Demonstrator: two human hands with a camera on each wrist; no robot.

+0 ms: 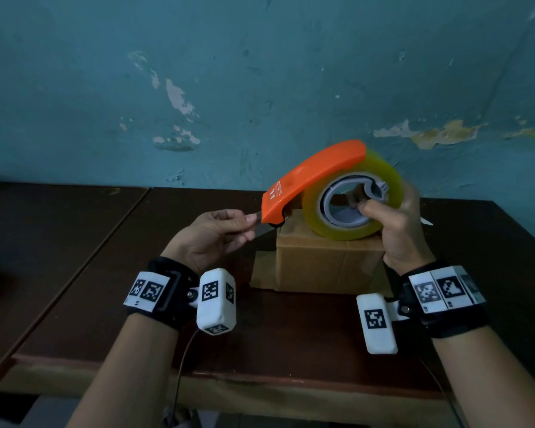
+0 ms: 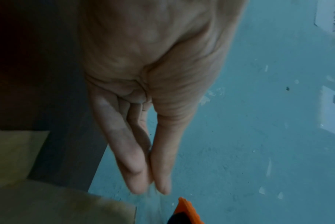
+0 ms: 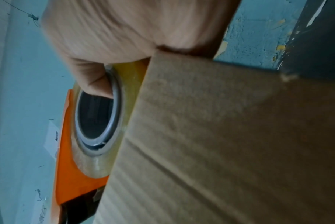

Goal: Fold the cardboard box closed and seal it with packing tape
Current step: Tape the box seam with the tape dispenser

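Cardboard box: a small brown carton standing on the dark wooden table, its top flaps folded down flat; no tape is visible on the near face. A loose flap or sheet of card appears to jut out at its base toward the person, though the detail is unclear. Judged light and fairly stiff, it would probably slide if pushed from one side, so it is best steadied by pressing down on the top or bracing a side wall.

Tape dispenser: an orange curved cover over a roll of clear yellowish tape, held just above the top of the box and tilted, cutter end down and toward the box's left edge. The roll looks the heaviest item here; the grey core gives the firmest hold.

Right hand: wrapped round the right side of the roll above the box, thumb hooked into the core, so it grips the dispenser.

Left hand: just left of the box, thumb and fingertips pressed together on the free end of the tape at the cutter. The film is thin, sticky and prone to folding on itself; it should be kept taut and held by the very end.

Behind the box rises a blue wall with peeling paint. Sealing has not yet begun.
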